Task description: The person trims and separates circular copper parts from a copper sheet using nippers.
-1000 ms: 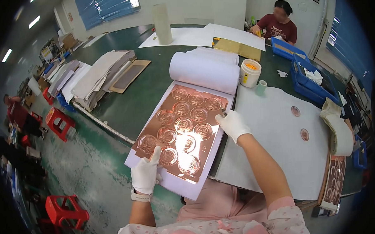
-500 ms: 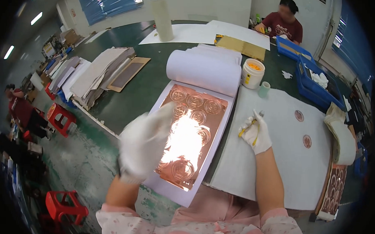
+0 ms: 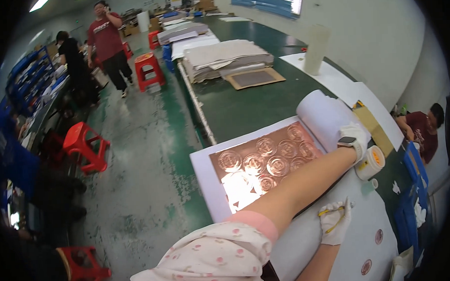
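My left hand [image 3: 354, 137], in a white glove with a watch [image 3: 347, 141] at the wrist, reaches across to the curled-back white paper sheets [image 3: 317, 110]. It touches them near their right end; its finger positions are unclear. Below lies a shiny copper-coloured sheet [image 3: 266, 148] with embossed round designs, on white paper [image 3: 205, 176]. My forearm covers part of it, and glare whitens its near side. My gloved right hand [image 3: 336, 222] is closed round a small yellow-handled tool [image 3: 332, 229], above the pale work surface [image 3: 303, 251], its index finger stretched out.
Round reddish pieces [image 3: 379, 236] lie right of my right hand. A white tub [image 3: 369, 163] and a small green cup [image 3: 369, 186] stand beyond it. Stacked grey sheets [image 3: 227, 56] sit farther back. Blue bins [image 3: 411, 208] line the right; red stools [image 3: 84, 145] and people are around.
The view has swung left. My left hand has moved from above the copper sheet to the curled paper on the right. My right hand still holds the yellow-handled tool.
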Motion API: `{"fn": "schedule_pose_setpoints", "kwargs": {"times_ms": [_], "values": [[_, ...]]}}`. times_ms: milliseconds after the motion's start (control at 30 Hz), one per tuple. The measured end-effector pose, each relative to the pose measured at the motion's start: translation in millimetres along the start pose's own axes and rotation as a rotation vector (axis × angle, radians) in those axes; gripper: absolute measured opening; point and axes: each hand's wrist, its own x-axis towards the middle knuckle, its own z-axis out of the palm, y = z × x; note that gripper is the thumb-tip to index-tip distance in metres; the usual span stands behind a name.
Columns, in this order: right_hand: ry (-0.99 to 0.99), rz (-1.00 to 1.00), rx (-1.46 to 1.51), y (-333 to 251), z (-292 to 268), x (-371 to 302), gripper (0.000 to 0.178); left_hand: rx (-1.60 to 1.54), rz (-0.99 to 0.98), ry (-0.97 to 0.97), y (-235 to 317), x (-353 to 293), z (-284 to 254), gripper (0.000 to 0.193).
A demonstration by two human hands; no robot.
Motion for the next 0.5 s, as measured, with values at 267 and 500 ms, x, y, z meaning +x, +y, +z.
{"fn": "schedule_pose_setpoints", "kwargs": {"times_ms": [267, 500], "values": [[-0.015, 0.001, 0.028, 0, 1, 4, 0.028, 0.082, 0.037, -0.01, -1, 9, 8, 0.032], [-0.05, 0.019, 0.055, 7, 6, -4, 0.03, 0.19, 0.136, 0.025, 6, 18, 27, 0.019]]}}
